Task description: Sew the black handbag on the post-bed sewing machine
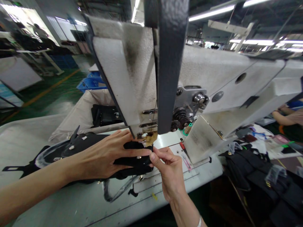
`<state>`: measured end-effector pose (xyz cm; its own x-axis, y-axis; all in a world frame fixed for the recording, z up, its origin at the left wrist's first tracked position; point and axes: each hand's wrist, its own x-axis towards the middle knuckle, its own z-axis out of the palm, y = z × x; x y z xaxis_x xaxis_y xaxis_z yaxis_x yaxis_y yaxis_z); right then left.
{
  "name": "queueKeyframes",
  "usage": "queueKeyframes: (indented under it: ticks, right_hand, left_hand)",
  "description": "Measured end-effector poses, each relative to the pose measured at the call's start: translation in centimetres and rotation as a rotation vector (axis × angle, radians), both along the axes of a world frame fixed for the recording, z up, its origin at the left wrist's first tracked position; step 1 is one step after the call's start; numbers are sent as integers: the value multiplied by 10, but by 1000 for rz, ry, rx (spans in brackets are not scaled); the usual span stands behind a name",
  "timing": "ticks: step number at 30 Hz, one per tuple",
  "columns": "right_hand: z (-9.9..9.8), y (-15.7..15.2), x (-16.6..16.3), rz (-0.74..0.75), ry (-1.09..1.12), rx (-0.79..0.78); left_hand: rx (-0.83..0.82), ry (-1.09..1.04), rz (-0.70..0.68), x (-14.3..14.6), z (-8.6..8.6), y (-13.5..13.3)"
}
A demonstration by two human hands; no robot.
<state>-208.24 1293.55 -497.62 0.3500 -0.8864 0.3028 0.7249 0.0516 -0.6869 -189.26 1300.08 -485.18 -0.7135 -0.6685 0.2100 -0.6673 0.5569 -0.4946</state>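
Observation:
A black bag piece [85, 143] with metal rivets lies on the white machine table [71, 205], its edge pushed under the needle of a large white sewing machine [213, 82]. My left hand [104, 157] lies flat on the black material, fingers stretched out and pressing it down just left of the needle. My right hand [168, 171] pinches the near edge of the same black piece with thumb and fingers closed, right in front of the presser foot [148, 137].
A dark strap or bar [171, 63] hangs in front of the machine head. More black bag parts [255, 170] are piled at the right. Another black bag [105, 115] sits behind. A co-worker's arm [286, 117] shows far right. Blue crates [91, 82] stand on the green floor.

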Motion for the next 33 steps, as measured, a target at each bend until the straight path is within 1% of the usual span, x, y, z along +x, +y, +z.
queueKeyframes:
  ticks: [4,7,11,17,22,25,27,29,31,33]
  right_hand:
    - [-6,6,-1,-49,16,-136]
    - [-6,6,-3,-74,57,-194]
    - [-4,4,-5,-56,66,-219]
    - [-4,2,-6,-104,101,-274]
    - [-3,3,-5,-182,131,-283]
    - [-3,7,-8,-281,179,-299]
    - [-3,10,-11,-371,258,-375]
    - [-2,12,-15,-437,341,-491]
    - [-1,13,-19,-462,386,-579]
    - [1,14,-20,-457,405,-612]
  left_hand:
    - [-17,23,-25,-4,2,0]
    - [1,35,9,-4,1,1]
    - [-2,35,49,-3,-2,3]
    - [-45,1,128,-11,-1,9]
    - [-81,-49,183,-17,-3,14]
    - [-103,-18,171,-11,-9,14]
    - [-128,52,144,-6,-13,13]
    - [-155,112,98,-4,-15,12]
    - [-161,106,70,-4,-14,11]
    - [-158,64,81,-6,-12,12]
